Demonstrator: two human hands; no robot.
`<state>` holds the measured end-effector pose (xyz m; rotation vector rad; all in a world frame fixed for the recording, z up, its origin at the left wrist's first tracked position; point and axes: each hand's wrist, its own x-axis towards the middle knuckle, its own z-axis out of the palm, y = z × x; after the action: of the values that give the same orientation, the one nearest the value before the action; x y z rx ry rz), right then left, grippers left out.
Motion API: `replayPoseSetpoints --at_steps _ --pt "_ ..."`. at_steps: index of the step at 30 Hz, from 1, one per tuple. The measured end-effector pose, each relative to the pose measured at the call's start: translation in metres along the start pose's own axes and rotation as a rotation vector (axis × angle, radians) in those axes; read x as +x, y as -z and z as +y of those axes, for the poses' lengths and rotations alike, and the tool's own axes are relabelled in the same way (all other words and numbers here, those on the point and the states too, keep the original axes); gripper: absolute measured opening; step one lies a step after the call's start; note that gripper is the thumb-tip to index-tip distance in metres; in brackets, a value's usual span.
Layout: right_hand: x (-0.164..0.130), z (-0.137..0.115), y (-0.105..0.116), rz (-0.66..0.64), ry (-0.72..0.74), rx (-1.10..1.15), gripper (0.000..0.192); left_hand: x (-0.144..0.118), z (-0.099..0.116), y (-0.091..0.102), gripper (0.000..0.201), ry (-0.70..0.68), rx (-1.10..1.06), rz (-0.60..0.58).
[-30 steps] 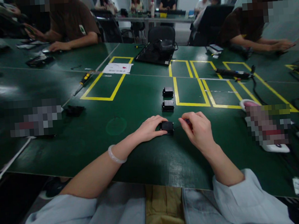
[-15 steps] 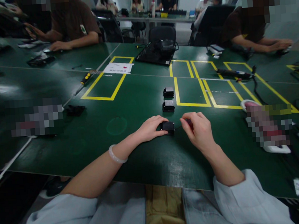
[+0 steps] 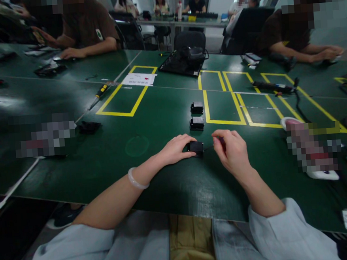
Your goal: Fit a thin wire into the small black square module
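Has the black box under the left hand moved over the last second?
No. The black box sits the same way below the two spare boxes; only the camera shifted slightly. The left hand holds it.

Both forearms reach forward from the near edge, bare from rolled pale sleeves, and converge toward the centre. The left hand [image 3: 175, 149] lies palm down, wrist low, fingers extended to the right, thumb and fingertips closed against a small black part. A pale bangle sits on the left wrist. The right hand [image 3: 233, 153] is raised slightly on its wrist, back facing the camera, fingers curled inward, thumb and forefinger pinched on a thin tool pointing left. The two hands are near each other, not touching.
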<state>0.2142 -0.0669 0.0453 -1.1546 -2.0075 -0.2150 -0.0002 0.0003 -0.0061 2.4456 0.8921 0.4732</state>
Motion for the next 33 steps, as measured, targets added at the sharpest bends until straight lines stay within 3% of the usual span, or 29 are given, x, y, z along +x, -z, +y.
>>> replayPoseSetpoints --at_steps 9,16,23,30,33 --pt "-0.0002 0.0005 0.0002 -0.02 -0.005 -0.024 0.002 0.0004 0.0011 0.0009 0.037 -0.027 -0.004 0.009" --pt "0.0013 -0.0001 -0.0007 -0.008 -0.039 -0.037 0.014 0.0005 0.0029 0.0026 0.037 -0.002 -0.001 -0.002" --pt "-0.0001 0.0018 0.0002 -0.028 -0.009 -0.013 0.002 0.0006 0.0034 0.0027 0.037 -0.008 -0.019 0.005" --pt "0.0015 -0.0012 0.0002 -0.005 -0.044 -0.028 0.013 0.0006 0.0052 0.0045 0.036 0.011 -0.017 -0.009" --pt "0.0014 -0.0009 0.0012 -0.016 -0.047 -0.015 0.006 0.0004 0.0043 0.0038 0.037 0.005 -0.017 -0.005"
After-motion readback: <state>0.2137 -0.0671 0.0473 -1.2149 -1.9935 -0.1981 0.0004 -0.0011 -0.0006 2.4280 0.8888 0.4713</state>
